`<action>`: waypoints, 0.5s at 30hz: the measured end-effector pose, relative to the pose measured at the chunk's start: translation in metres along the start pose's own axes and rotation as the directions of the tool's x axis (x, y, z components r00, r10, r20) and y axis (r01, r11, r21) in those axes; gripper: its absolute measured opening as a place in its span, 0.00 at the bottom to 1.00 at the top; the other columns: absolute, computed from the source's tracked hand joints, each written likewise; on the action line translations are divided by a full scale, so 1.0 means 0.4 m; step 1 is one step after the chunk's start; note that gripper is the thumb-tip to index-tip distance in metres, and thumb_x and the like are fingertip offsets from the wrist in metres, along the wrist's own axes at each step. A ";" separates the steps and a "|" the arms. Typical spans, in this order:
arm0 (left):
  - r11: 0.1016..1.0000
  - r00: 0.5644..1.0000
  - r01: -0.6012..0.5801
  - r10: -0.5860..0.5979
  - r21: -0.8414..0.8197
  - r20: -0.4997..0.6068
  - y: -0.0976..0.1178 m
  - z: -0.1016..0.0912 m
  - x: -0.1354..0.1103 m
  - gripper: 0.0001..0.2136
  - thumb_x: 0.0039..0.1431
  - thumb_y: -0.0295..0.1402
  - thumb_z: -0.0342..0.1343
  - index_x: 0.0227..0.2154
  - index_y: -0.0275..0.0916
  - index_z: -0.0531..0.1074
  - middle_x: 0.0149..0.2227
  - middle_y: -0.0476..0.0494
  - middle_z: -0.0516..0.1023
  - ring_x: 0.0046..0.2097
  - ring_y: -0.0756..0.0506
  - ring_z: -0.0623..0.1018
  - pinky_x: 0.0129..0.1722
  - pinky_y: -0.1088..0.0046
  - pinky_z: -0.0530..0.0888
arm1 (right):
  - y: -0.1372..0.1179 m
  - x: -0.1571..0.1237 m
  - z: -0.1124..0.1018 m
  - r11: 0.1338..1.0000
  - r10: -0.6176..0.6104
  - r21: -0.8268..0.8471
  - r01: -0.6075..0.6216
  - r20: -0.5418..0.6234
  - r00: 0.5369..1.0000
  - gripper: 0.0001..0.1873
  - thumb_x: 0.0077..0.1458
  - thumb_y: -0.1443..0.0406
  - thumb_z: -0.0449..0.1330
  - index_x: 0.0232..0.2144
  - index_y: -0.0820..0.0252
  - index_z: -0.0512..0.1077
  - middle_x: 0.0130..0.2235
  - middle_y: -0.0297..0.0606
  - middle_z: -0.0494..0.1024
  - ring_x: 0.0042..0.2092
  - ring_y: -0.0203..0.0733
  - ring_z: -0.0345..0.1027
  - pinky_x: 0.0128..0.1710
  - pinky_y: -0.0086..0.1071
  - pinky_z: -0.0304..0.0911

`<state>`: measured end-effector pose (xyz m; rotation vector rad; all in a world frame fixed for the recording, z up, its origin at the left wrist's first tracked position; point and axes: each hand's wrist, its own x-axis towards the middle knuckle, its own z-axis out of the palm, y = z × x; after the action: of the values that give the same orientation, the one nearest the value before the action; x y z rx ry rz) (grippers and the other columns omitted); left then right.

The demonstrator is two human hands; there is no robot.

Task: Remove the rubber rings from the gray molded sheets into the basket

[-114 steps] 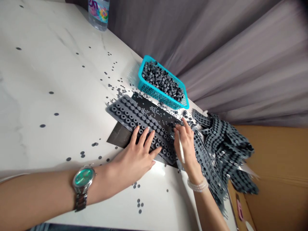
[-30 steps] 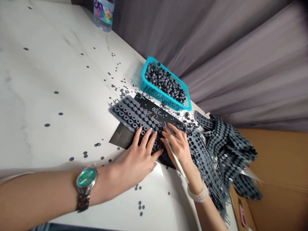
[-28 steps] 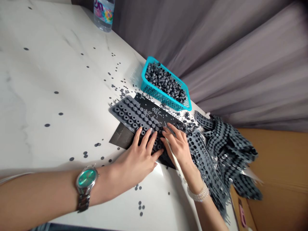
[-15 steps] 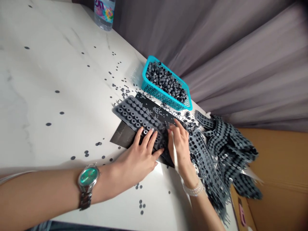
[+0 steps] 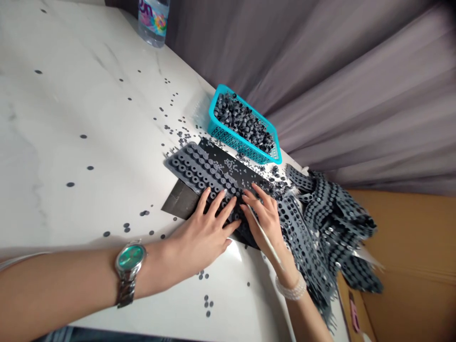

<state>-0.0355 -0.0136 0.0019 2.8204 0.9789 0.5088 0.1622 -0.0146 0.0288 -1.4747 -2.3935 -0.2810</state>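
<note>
A dark grey rubber sheet (image 5: 194, 168) with rows of round moulded pieces lies at a slant on a black mat (image 5: 180, 197). My left hand (image 5: 204, 237) rests flat on the sheet's near part, fingers spread over the round pieces. My right hand (image 5: 265, 221) is at the sheet's right end, its fingers bent and fingertips close together; whatever they pinch is hidden. A thin white strand (image 5: 265, 237) crosses in front of my right hand, and I cannot tell whether it is held. Small grey discs are strewn over the sheet and mat.
Behind the mat stands a turquoise basket (image 5: 219, 124) full of small dark rubber pieces. Perforated sheets (image 5: 327, 209) are piled at the right, beside a cardboard box (image 5: 409, 237). A water bottle (image 5: 154, 23) stands at the back. Loose discs dot the white table (image 5: 107, 114).
My right hand's fingers have shifted slightly left and down and are more stretched out than before. My left hand stays on the sheet. The whole view has moved slightly.
</note>
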 end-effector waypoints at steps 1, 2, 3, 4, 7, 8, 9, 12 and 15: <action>1.000 1.000 -0.001 0.001 -0.003 0.003 -0.001 0.000 0.001 0.21 0.64 0.44 0.47 0.57 0.45 0.67 0.64 0.33 0.61 0.65 0.27 0.57 0.60 0.38 0.49 | 0.002 0.002 0.000 1.000 -0.010 -0.003 0.010 0.002 1.000 0.10 0.62 0.69 0.54 0.46 0.57 0.69 0.49 0.45 0.78 0.60 0.50 0.63 0.49 0.45 0.62; 1.000 1.000 0.001 -0.001 -0.004 0.008 -0.001 0.000 0.001 0.21 0.64 0.44 0.47 0.57 0.45 0.67 0.63 0.32 0.62 0.65 0.27 0.58 0.60 0.38 0.50 | 0.004 0.003 0.000 1.000 -0.019 -0.008 0.019 0.003 1.000 0.10 0.62 0.69 0.54 0.46 0.57 0.68 0.49 0.45 0.78 0.59 0.50 0.63 0.49 0.45 0.63; 1.000 1.000 0.003 -0.003 -0.005 0.014 -0.001 0.000 0.002 0.21 0.63 0.44 0.47 0.57 0.45 0.67 0.63 0.32 0.63 0.64 0.26 0.58 0.60 0.38 0.50 | 0.006 0.004 -0.001 0.999 -0.029 -0.014 0.029 0.005 1.000 0.10 0.62 0.69 0.54 0.46 0.57 0.68 0.49 0.45 0.78 0.59 0.50 0.64 0.49 0.44 0.63; 1.000 1.000 0.003 -0.003 -0.005 0.018 -0.001 0.000 0.003 0.21 0.63 0.44 0.48 0.56 0.45 0.67 0.63 0.32 0.63 0.64 0.26 0.58 0.60 0.38 0.50 | 0.009 0.005 -0.002 0.999 -0.041 -0.022 0.041 0.011 0.999 0.10 0.62 0.69 0.55 0.46 0.58 0.68 0.49 0.45 0.78 0.59 0.50 0.64 0.48 0.44 0.63; 1.000 1.000 0.008 -0.008 -0.004 0.022 0.000 -0.001 0.003 0.21 0.63 0.44 0.49 0.56 0.46 0.68 0.62 0.32 0.64 0.64 0.26 0.58 0.60 0.38 0.49 | 0.012 0.009 -0.005 0.996 -0.078 -0.048 0.080 0.040 0.996 0.10 0.61 0.70 0.55 0.46 0.58 0.68 0.49 0.46 0.78 0.59 0.51 0.63 0.48 0.44 0.63; 1.000 1.000 0.010 -0.010 -0.002 0.022 0.000 -0.001 0.003 0.21 0.62 0.44 0.49 0.56 0.46 0.68 0.62 0.32 0.64 0.64 0.26 0.58 0.60 0.38 0.49 | 0.012 0.010 -0.005 0.994 -0.090 -0.057 0.092 0.049 0.995 0.10 0.61 0.70 0.55 0.45 0.59 0.68 0.49 0.46 0.78 0.59 0.51 0.63 0.48 0.44 0.63; 1.000 1.000 0.013 -0.013 0.000 0.022 0.000 -0.001 0.003 0.21 0.62 0.44 0.49 0.56 0.46 0.68 0.62 0.33 0.64 0.64 0.27 0.59 0.60 0.38 0.49 | 0.011 0.012 -0.005 0.993 -0.099 -0.067 0.102 0.055 0.994 0.09 0.61 0.69 0.55 0.45 0.59 0.68 0.49 0.46 0.78 0.59 0.51 0.63 0.49 0.44 0.63; 1.000 1.000 0.010 -0.010 -0.001 0.016 0.000 0.001 0.003 0.21 0.63 0.44 0.49 0.57 0.46 0.67 0.62 0.33 0.64 0.64 0.26 0.59 0.60 0.38 0.50 | 0.007 0.017 -0.005 0.988 -0.115 -0.100 0.121 0.067 0.991 0.08 0.62 0.70 0.54 0.44 0.60 0.67 0.49 0.48 0.78 0.60 0.51 0.63 0.49 0.45 0.63; 1.000 1.000 0.001 -0.001 -0.006 0.014 -0.001 0.002 0.002 0.22 0.63 0.44 0.49 0.57 0.46 0.67 0.61 0.32 0.64 0.64 0.26 0.59 0.59 0.38 0.50 | 0.003 0.022 -0.002 0.988 -0.105 -0.104 0.115 0.102 0.989 0.08 0.63 0.70 0.51 0.44 0.61 0.67 0.50 0.51 0.77 0.61 0.51 0.61 0.49 0.45 0.63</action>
<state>-0.0347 -0.0128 0.0013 2.8136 0.9747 0.4901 0.1596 -0.0068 0.0326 -1.4347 -2.5791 -0.3803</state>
